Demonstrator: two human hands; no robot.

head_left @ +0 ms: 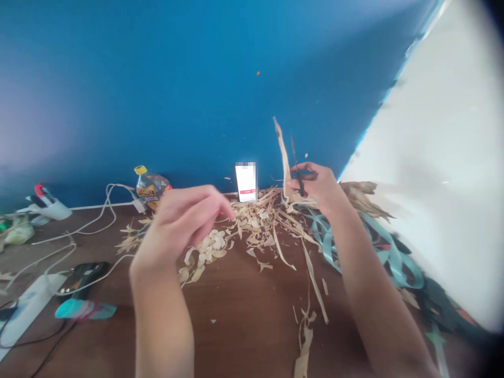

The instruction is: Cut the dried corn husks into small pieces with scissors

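Note:
My right hand [313,186] is closed on a long pale strip of dried husk [284,157], which stands up from the fingers. The same hand also holds slim, dark scissors [297,170], their point upward beside the strip. Blurred by motion, my left hand [185,218] hangs in the air with bent fingers; whether anything is between its fingertips cannot be made out. Below and behind it lies a heap of pale, petal-like cut pieces [210,247]. Husk scraps [255,218] are piled between the hands.
A lit phone [246,182] stands against the blue wall. Behind my left hand is a yellow-capped bottle [148,186]. White cables, a power strip [29,310] and a teal roll [84,310] lie left. Light-blue ribbon [401,265] and dried husks [362,197] lie right.

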